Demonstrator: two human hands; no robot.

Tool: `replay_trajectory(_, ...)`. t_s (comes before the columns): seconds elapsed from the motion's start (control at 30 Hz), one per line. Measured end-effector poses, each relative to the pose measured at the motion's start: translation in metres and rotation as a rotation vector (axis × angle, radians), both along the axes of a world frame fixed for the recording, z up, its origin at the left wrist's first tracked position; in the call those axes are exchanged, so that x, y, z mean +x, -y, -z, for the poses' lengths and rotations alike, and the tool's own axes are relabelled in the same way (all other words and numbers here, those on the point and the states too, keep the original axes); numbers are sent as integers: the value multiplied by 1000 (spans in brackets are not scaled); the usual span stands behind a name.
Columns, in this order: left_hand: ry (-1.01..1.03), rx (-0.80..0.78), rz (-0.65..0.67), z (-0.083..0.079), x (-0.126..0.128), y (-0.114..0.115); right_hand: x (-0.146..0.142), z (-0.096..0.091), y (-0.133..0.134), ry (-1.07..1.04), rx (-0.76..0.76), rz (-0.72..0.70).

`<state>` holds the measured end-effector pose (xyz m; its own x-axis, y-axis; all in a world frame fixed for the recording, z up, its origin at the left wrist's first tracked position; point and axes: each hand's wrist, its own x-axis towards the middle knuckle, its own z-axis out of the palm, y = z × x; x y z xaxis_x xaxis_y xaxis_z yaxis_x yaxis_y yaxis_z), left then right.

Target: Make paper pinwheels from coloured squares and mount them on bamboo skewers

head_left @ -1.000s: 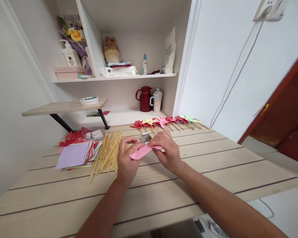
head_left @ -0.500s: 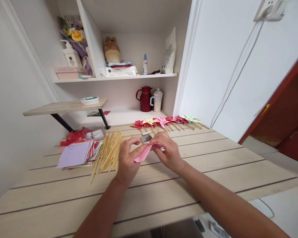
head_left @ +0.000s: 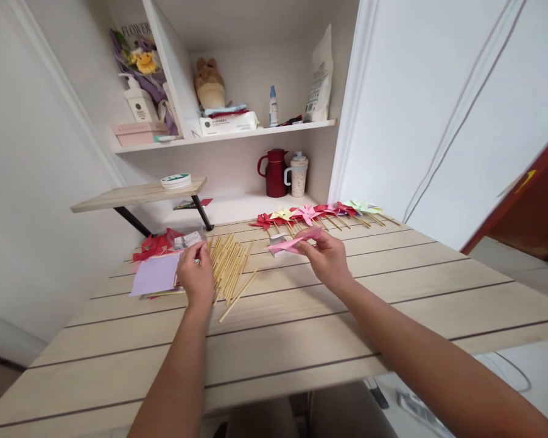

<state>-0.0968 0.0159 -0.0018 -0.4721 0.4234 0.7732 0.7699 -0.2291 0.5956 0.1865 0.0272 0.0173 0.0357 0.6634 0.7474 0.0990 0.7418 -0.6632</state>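
My right hand [head_left: 327,258] pinches a folded pink paper piece [head_left: 295,242] and holds it just above the wooden table [head_left: 301,328]. My left hand [head_left: 195,277] rests on the left edge of a pile of thin wooden sticks [head_left: 231,264], fingers curled down on them; whether it grips one I cannot make out. A small box of pins [head_left: 277,241] sits right behind the pink paper. Beside my left hand lies a stack of coloured paper squares [head_left: 158,274] with a lilac sheet on top.
A row of finished paper pinwheels on sticks [head_left: 319,214] lies along the table's far edge. Red paper scraps [head_left: 153,244] sit at the far left. Behind are shelves with a red jug [head_left: 274,173], a cup [head_left: 298,175] and a small raised wooden shelf [head_left: 139,196].
My left hand let go of the pink paper and moved left onto the sticks. My right hand carried the paper up and to the right. The view tilted slightly.
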Motion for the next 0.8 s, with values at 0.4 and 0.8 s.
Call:
replay_trajectory(0.4, -148, -116, -27, 3, -10, -3, -1, 5, -1, -12, -102, -101)
replay_trajectory(0.8, -211, -359, -24, 17, -13, -13, -1, 6, -1, 16, -96, -106)
